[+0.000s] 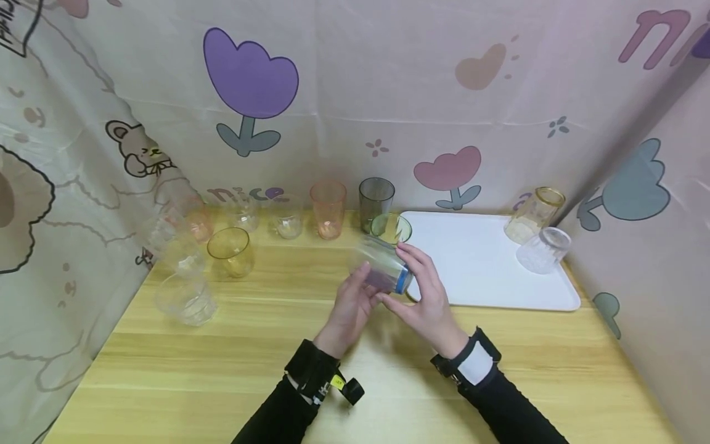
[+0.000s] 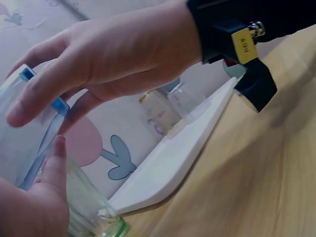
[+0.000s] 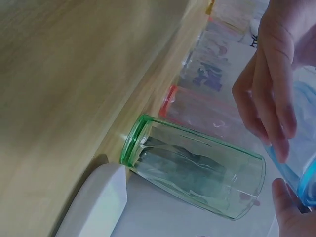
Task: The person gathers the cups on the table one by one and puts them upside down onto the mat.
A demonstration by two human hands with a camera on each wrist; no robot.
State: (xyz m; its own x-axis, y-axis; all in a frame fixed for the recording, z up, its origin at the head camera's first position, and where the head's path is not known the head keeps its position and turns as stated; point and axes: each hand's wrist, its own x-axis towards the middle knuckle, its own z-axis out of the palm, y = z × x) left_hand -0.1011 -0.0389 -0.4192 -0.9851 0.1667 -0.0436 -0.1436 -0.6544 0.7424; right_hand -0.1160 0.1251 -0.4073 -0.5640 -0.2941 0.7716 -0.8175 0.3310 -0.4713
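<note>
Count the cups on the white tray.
2. On the white tray, a gold-rimmed cup stands at the far right corner; a clear cup sits just in front of it. None seem hidden.

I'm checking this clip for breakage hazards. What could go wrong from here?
Both hands, left and right, hold the blue-rimmed cup tilted above the table; it could slip and drop. The green cup stands just behind it, beside the white tray, and might get knocked over.

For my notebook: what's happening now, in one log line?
both hands hold blue-rimmed cup tilted above table | green cup behind | white tray right
</note>
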